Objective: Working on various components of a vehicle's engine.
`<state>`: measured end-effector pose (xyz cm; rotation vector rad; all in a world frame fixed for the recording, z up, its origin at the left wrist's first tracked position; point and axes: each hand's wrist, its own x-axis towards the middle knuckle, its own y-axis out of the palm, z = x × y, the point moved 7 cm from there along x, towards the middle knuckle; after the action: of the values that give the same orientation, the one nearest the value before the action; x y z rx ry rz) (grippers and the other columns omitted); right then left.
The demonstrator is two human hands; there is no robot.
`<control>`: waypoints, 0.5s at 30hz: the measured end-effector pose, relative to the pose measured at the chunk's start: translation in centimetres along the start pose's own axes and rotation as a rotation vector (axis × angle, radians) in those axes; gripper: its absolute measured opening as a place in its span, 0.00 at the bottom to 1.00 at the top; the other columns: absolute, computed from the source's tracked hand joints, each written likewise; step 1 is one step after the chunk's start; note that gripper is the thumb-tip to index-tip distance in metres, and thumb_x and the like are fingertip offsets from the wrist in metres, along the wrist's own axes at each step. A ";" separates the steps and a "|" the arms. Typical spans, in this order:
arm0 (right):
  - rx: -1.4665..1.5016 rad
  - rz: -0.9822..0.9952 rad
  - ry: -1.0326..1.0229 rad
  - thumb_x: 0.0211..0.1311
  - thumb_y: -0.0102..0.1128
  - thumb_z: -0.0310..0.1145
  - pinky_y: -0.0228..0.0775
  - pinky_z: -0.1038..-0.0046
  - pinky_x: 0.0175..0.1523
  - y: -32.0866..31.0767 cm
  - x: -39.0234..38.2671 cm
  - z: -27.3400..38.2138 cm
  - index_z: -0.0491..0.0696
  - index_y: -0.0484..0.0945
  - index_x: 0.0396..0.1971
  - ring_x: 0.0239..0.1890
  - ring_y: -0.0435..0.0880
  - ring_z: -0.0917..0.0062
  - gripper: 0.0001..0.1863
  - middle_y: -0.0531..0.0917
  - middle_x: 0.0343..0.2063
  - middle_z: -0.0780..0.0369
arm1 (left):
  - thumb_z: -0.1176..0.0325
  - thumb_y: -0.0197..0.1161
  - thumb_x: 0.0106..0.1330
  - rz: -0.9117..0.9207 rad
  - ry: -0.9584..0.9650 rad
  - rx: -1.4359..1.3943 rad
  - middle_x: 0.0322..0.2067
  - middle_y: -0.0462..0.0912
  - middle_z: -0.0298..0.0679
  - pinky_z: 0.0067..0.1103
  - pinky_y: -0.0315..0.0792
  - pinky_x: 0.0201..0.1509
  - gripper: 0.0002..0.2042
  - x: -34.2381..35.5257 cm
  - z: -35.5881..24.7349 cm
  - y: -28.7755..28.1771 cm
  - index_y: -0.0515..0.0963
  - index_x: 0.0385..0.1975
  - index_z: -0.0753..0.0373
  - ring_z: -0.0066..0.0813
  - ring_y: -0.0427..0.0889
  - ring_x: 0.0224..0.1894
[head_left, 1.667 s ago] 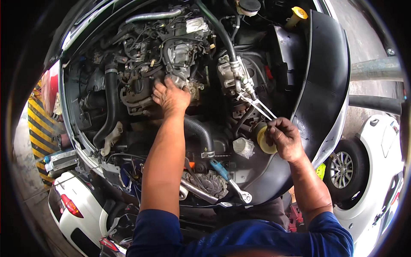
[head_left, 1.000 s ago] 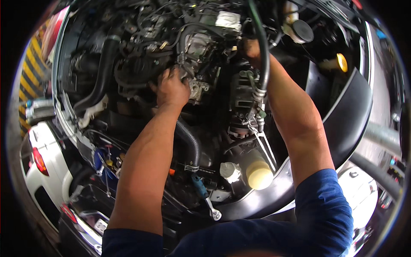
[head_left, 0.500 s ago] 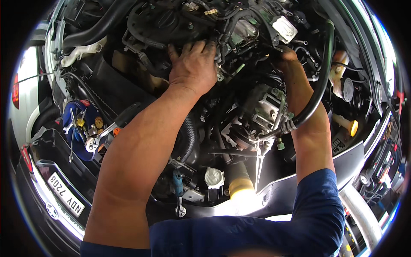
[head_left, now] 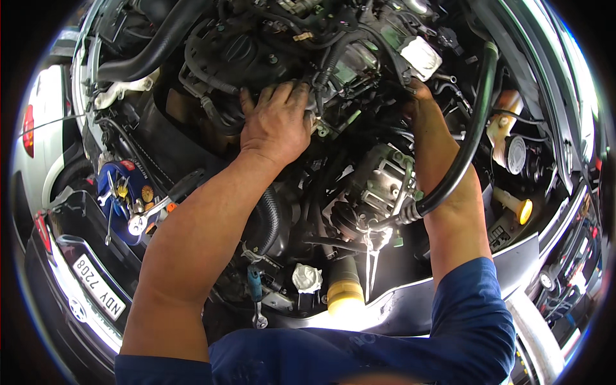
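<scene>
My left hand (head_left: 276, 122) lies palm down at the front edge of the black engine cover (head_left: 240, 58), fingers stretched out and slightly apart, holding nothing I can see. My right hand (head_left: 418, 96) reaches deep among hoses and wiring, below a part wrapped in whitish plastic (head_left: 420, 58). Its fingers are mostly hidden, so what they touch cannot be made out. A thick black hose (head_left: 486, 106) curves down across my right forearm. Between my arms sits a metal compressor-like unit (head_left: 388, 179) with a pulley, tied with a white cord (head_left: 372, 263).
A lit yellow work light (head_left: 344, 295) stands at the near edge, beside a blue-handled ratchet (head_left: 255, 285). On the left, a blue tray (head_left: 125, 221) carries several tools and a large ratchet (head_left: 138, 223). A yellow cap (head_left: 525, 210) is at the right. Other cars stand alongside.
The whole view has shifted a little, so the engine parts lie slightly lower and more to the left. Both hands stay at about the same places on the engine.
</scene>
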<state>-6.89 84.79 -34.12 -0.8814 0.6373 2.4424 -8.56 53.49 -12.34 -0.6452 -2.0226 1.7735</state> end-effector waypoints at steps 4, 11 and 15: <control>0.234 -0.138 0.071 0.71 0.39 0.33 0.78 0.55 0.52 0.6 -0.5 -0.4 0.37 0.75 0.51 0.43 0.83 0.58 0.19 0.82 0.45 0.47 | 0.62 0.65 0.58 -0.005 -0.027 -0.001 0.56 0.74 0.34 0.58 0.54 0.67 0.26 0.1 0.4 0.1 0.71 0.58 0.57 0.36 0.70 0.60; 0.290 -0.199 0.219 0.73 0.41 0.38 0.81 0.62 0.46 -1.7 -0.3 -0.5 0.45 0.77 0.53 0.42 0.86 0.63 0.20 0.84 0.44 0.52 | 0.64 0.54 0.66 0.015 -0.001 -0.089 0.57 0.74 0.36 0.60 0.51 0.69 0.20 0.4 -0.4 0.1 0.73 0.57 0.59 0.36 0.70 0.61; 0.168 -0.223 0.211 0.73 0.42 0.38 0.80 0.61 0.46 -1.3 -0.5 -0.6 0.47 0.77 0.53 0.40 0.85 0.65 0.19 0.85 0.44 0.54 | 0.64 0.54 0.67 0.032 -0.009 -0.101 0.58 0.73 0.37 0.60 0.49 0.69 0.20 0.2 -0.2 0.2 0.73 0.58 0.59 0.36 0.69 0.62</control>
<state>-5.53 85.31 -34.54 -1.0863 0.7628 2.0836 -8.62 53.76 -12.51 -0.7041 -2.1307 1.7035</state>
